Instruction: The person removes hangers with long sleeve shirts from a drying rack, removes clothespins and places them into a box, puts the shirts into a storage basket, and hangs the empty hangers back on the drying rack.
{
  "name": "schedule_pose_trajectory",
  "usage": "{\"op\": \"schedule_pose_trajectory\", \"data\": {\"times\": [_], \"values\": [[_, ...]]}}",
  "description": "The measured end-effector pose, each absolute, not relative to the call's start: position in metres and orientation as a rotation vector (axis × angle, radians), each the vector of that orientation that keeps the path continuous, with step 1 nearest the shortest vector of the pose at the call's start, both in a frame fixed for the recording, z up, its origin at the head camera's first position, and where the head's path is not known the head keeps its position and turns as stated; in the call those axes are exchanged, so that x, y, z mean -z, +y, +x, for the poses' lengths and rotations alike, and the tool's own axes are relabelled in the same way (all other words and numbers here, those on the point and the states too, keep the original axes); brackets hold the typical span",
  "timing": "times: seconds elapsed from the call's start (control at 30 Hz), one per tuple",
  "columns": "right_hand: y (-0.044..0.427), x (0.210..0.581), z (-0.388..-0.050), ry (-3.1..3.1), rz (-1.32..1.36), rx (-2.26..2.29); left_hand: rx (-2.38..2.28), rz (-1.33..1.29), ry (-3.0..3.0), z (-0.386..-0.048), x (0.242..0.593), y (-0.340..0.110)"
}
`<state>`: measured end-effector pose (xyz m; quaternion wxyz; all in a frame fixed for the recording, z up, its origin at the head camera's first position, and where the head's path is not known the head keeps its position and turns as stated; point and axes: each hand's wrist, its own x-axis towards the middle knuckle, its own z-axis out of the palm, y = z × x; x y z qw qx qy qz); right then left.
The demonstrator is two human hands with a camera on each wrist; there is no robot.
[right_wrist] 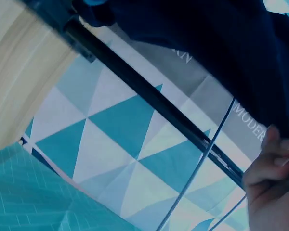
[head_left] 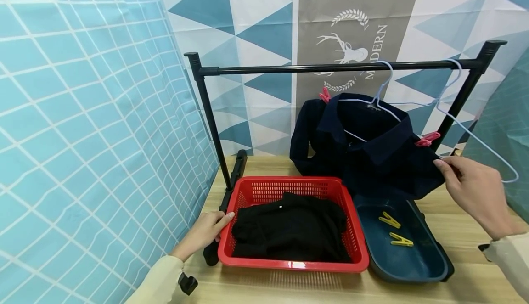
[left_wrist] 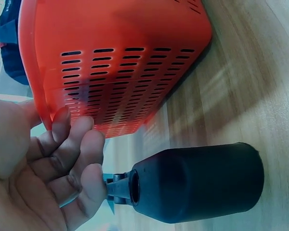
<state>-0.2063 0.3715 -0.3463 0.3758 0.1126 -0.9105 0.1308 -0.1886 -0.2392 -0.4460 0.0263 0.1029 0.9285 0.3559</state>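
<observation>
A dark navy collared shirt (head_left: 384, 152) hangs on a light blue hanger (head_left: 378, 99) from the rack's bar. Pink clothespins (head_left: 427, 139) sit at both of its shoulders. My right hand (head_left: 475, 189) pinches the shirt's right-side sleeve between thumb and fingers; the right wrist view shows the dark cloth (right_wrist: 260, 72) at the fingertips. My left hand (head_left: 206, 230) holds the left rim of a red plastic basket (head_left: 293, 264), thumb over the edge and fingers against the outside, as the left wrist view shows. Folded black clothing (head_left: 289, 228) lies inside the basket.
Right of the basket stands a dark blue tub (head_left: 409, 267) with two yellow clothespins (head_left: 401, 239). An empty hanger (head_left: 475, 129) hangs at the bar's right end. The black rack (head_left: 289, 69) spans the table (head_left: 264, 290), its left foot beside the basket.
</observation>
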Motion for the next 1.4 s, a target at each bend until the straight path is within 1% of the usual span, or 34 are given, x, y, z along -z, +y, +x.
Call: {"op": "schedule_pose_trajectory", "data": {"times": [0.17,0.4,0.5,0.9,1.03,1.4], "values": [[0.373,0.348,-0.208,-2.284,0.439,-0.239,-1.07,0.322,2.892,-0.189,0.447,-0.24],[0.378,0.347,-0.212,-2.083,0.585,-0.145,-1.061,0.445,2.851,-0.191,0.443,-0.245],[0.377,0.345,-0.213,-2.017,0.582,-0.151,-1.068,0.476,2.815,-0.192,0.441,-0.248],[0.361,0.326,-0.211,-1.906,0.507,-0.257,-1.127,0.445,2.755,-0.189,0.437,-0.248],[0.351,0.322,-0.212,-1.875,0.545,-0.273,-1.133,0.435,2.755,-0.189,0.437,-0.247],[0.324,0.329,-0.223,-1.827,0.644,-0.378,-1.144,0.414,2.747,-0.19,0.44,-0.249]]}}
